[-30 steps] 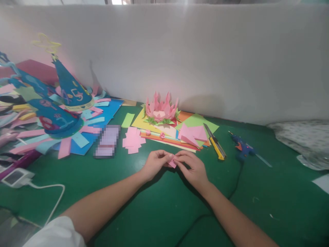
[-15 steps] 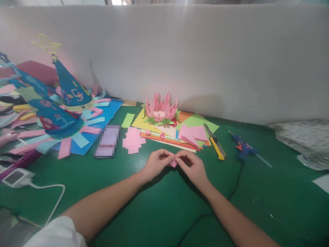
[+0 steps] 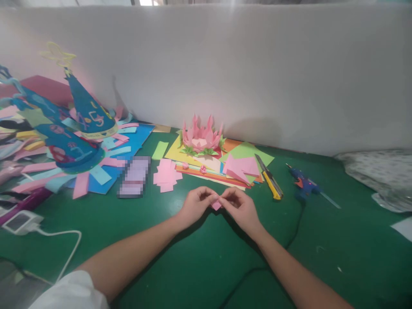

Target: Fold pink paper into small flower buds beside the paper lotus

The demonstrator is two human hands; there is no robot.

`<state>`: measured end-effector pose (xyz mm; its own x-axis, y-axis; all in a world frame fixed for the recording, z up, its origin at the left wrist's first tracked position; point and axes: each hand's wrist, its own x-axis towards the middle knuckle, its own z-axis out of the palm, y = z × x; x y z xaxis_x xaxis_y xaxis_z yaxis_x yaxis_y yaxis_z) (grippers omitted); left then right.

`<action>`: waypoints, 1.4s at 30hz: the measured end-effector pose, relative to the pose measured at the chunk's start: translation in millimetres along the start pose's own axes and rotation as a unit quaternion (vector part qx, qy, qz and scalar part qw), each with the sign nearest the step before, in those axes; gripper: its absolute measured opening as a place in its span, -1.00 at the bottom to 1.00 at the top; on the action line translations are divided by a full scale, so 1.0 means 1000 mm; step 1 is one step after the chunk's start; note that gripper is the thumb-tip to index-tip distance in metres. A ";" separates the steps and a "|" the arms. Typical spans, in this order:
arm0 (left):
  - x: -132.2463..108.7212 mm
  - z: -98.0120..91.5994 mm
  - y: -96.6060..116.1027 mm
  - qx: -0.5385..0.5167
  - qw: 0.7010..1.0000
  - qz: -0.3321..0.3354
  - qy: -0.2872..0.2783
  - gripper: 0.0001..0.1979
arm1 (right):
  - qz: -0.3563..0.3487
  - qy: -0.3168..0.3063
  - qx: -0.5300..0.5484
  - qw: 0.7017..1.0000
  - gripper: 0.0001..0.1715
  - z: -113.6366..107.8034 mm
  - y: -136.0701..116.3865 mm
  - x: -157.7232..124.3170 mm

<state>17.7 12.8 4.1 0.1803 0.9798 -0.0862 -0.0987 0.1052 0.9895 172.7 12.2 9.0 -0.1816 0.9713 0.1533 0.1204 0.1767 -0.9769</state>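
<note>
A small pink paper piece is pinched between both hands above the green table. My left hand grips its left side with thumb and fingers. On the right side, my right hand pinches it near the top. The fingers partly cover the paper. Beyond the hands stand a pink paper lotus with green leaves and two small pink folded pieces, one of them a little rose. Pink cut squares lie to the left, and folded pink sheets to the right.
A yellow cutter and a blue glue gun with its black cord lie at right. Blue cone hats with paper strips fill the left. A pixelated flat item and a white cable are nearer. A pale wall stands behind.
The pink piece has turned slightly between the fingertips and shows a little further left. Both hands have stayed nearly in place.
</note>
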 end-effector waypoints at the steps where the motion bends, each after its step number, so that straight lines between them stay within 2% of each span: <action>1: 0.000 0.000 0.000 0.010 1.000 0.013 0.005 -0.76 | 0.009 -0.006 0.008 1.000 -0.79 0.000 0.000 0.000; 4: 0.000 0.000 -0.001 0.005 1.000 0.028 -0.006 -0.75 | 0.028 -0.018 0.026 0.999 -0.78 0.001 0.000 0.001; 7: 0.002 0.000 -0.004 -0.054 0.998 0.015 -0.034 -0.70 | 0.039 -0.001 0.029 0.999 -0.75 0.000 0.002 0.002; 10: 0.003 0.001 -0.008 -0.091 0.996 0.014 -0.020 -0.65 | 0.034 0.007 0.021 0.999 -0.71 -0.001 0.004 0.003; 14: 0.003 0.002 -0.011 -0.078 0.997 0.016 -0.017 -0.67 | -0.047 0.010 -0.059 0.997 -0.86 -0.001 0.003 0.002; 18: 0.002 0.002 -0.009 -0.071 0.997 0.003 -0.009 -0.65 | -0.145 0.027 -0.159 0.976 -0.93 -0.001 0.000 0.001; 25: 0.004 -0.001 -0.004 -0.090 0.996 -0.022 0.006 -0.62 | -0.187 0.009 -0.175 0.967 -0.87 -0.001 0.001 0.001; 32: 0.003 -0.001 -0.003 -0.124 0.991 -0.037 -0.037 -0.65 | -0.195 -0.004 -0.156 0.968 -0.87 -0.003 0.001 0.000; 36: 0.002 -0.002 -0.003 -0.125 0.991 -0.020 -0.037 -0.70 | -0.188 -0.012 -0.140 0.972 -0.88 -0.004 0.000 0.000; 42: 0.002 -0.002 0.000 -0.135 0.990 -0.001 -0.036 -0.75 | -0.054 0.038 -0.072 0.995 -0.84 -0.008 -0.002 0.002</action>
<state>16.1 15.1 4.0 0.2497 0.9659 -0.0692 -0.3553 0.1578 0.9214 179.5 15.0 12.2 -0.1280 0.9538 0.2718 0.2433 0.2959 -0.9237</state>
